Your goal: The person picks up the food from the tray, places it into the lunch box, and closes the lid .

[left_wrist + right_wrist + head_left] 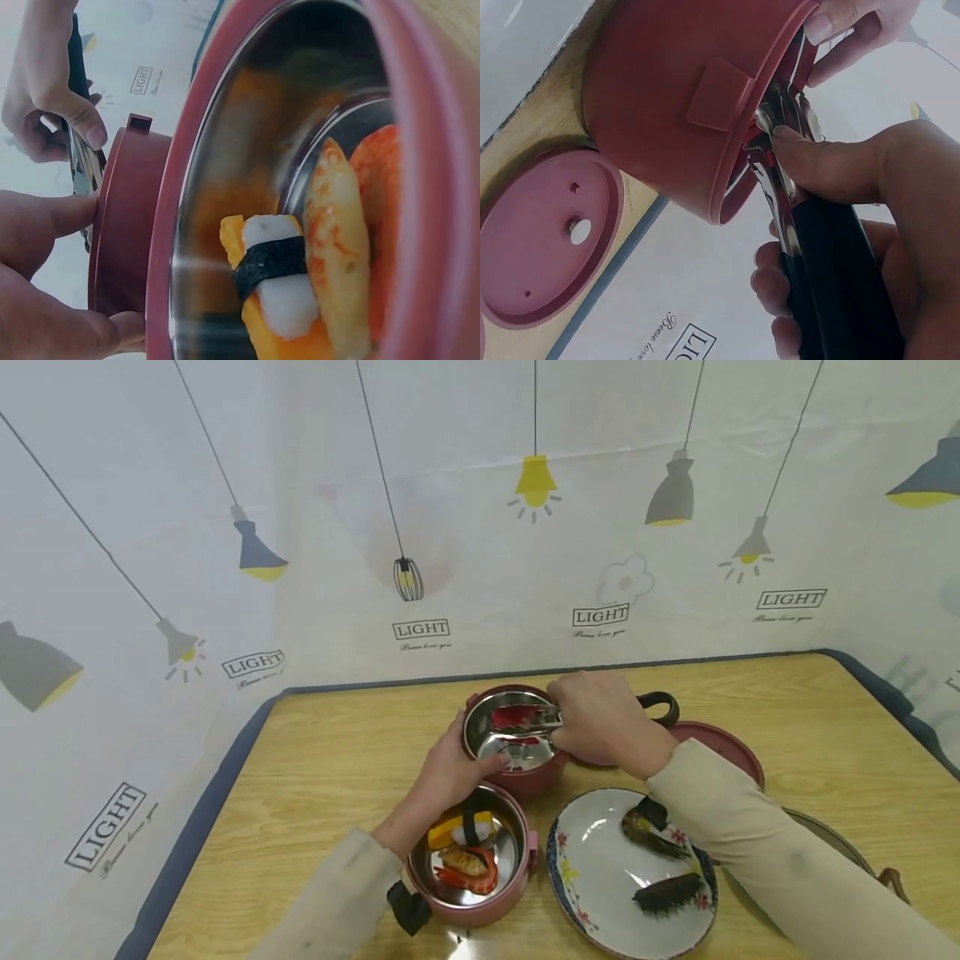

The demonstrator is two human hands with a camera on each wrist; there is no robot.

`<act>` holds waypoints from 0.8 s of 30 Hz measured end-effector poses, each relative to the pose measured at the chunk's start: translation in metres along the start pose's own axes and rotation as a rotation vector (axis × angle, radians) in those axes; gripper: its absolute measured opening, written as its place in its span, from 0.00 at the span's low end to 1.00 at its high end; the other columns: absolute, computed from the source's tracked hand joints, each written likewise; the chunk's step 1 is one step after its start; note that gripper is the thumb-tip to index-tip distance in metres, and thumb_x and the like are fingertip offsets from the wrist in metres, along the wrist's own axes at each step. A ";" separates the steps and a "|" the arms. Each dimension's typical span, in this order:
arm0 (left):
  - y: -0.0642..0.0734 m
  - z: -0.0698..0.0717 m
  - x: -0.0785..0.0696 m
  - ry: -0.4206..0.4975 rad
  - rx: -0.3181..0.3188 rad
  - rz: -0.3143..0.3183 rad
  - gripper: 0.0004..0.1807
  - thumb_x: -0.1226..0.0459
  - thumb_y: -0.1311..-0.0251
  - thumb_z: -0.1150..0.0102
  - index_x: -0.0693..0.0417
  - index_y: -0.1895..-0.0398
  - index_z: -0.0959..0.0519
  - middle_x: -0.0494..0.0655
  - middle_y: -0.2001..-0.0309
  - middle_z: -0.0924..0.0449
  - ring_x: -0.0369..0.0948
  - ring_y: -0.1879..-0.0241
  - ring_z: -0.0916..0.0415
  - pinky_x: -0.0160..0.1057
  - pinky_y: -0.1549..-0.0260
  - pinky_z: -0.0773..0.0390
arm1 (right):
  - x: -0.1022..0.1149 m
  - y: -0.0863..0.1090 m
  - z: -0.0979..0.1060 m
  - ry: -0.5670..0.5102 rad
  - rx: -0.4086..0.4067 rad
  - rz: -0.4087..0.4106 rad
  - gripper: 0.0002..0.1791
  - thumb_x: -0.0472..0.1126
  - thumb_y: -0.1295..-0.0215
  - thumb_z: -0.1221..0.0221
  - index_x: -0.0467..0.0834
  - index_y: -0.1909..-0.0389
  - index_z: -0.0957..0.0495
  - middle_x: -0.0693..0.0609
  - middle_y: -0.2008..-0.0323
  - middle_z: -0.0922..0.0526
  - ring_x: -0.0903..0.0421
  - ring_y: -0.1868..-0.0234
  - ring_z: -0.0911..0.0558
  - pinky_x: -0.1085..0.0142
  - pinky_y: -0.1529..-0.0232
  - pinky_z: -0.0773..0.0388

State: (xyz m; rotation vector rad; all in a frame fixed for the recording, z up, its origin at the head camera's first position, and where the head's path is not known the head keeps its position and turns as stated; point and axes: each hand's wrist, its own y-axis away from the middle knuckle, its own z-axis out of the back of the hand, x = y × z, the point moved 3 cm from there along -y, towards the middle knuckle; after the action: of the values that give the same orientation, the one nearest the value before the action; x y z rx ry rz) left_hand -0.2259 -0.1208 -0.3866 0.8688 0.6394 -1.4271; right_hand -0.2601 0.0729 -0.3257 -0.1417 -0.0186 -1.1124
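Note:
My right hand (603, 722) grips metal tongs (787, 217) with black handles, whose front end reaches into a dark red steel-lined bowl (536, 785). At the tongs' front, inside that bowl, is a red piece (513, 717); whether it is pinched cannot be told. With thumb over the rim and fingers along the outside, my left hand (450, 768) holds the same bowl. Just nearer stands a pink steel-lined bowl (480, 914), holding toy-like sushi with a black band (277, 262) and a shrimp piece (480, 872).
A white floral-rimmed plate (600, 860) carries a mussel (652, 835) and a dark oblong piece (667, 893). Behind the right arm lie a pink lid (723, 747) and a black looped handle (660, 703). Partly under the right sleeve is a round lid-like rim (832, 839).

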 end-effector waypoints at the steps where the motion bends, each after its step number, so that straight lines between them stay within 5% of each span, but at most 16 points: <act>1: 0.000 0.000 0.001 -0.008 0.002 -0.004 0.51 0.56 0.41 0.29 0.57 0.20 0.49 0.59 0.24 0.39 0.56 0.27 0.36 0.57 0.29 0.35 | 0.001 -0.001 -0.001 0.001 -0.003 0.002 0.08 0.41 0.50 0.37 0.45 0.68 0.19 0.55 0.76 0.20 0.55 0.76 0.27 0.64 0.79 0.32; 10: -0.002 0.001 0.000 -0.035 0.006 -0.032 0.50 0.55 0.42 0.28 0.57 0.21 0.46 0.59 0.25 0.37 0.56 0.27 0.36 0.57 0.29 0.35 | 0.003 -0.008 -0.009 0.002 -0.043 0.045 0.05 0.40 0.51 0.35 0.45 0.72 0.18 0.54 0.78 0.20 0.56 0.78 0.27 0.63 0.78 0.30; 17: -0.001 0.001 -0.003 -0.063 0.008 -0.037 0.50 0.56 0.42 0.28 0.56 0.21 0.46 0.60 0.25 0.39 0.57 0.27 0.37 0.58 0.28 0.36 | 0.000 -0.012 -0.015 0.017 -0.005 0.015 0.09 0.41 0.49 0.34 0.43 0.67 0.16 0.52 0.74 0.16 0.56 0.75 0.24 0.61 0.75 0.23; 24: 0.000 0.001 -0.005 -0.052 0.013 -0.060 0.48 0.57 0.41 0.29 0.57 0.22 0.44 0.60 0.25 0.37 0.56 0.27 0.36 0.59 0.28 0.36 | 0.003 -0.015 -0.017 0.041 0.002 0.019 0.08 0.43 0.53 0.33 0.43 0.73 0.18 0.53 0.79 0.20 0.56 0.77 0.26 0.61 0.77 0.25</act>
State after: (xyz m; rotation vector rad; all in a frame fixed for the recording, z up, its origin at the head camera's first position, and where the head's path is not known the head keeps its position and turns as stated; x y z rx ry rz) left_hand -0.2265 -0.1191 -0.3819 0.8262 0.6217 -1.5046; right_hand -0.2735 0.0615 -0.3409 -0.1167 0.0185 -1.0959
